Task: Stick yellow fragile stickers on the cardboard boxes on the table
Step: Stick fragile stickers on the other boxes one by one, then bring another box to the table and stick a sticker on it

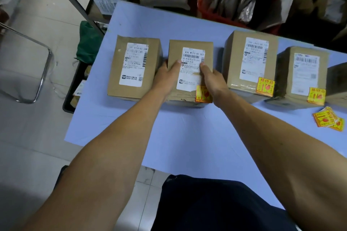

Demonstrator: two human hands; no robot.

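Parcel sorting room, labelled cardboard boxes (134, 65) on table (187, 137), red bin of mailer bags (240, 0) behind

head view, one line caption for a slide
Both hands grip a stickered brown cardboard box; leftmost box lacks a yellow sticker.

Both arms reach forward, left hand (166, 77) and right hand (213, 79) apparently gripping, thumbs uppermost.

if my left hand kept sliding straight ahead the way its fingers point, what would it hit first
Nothing on the second box but its white shipping label, already beside the left hand; past the far edge, bare table, though depth is unclear.
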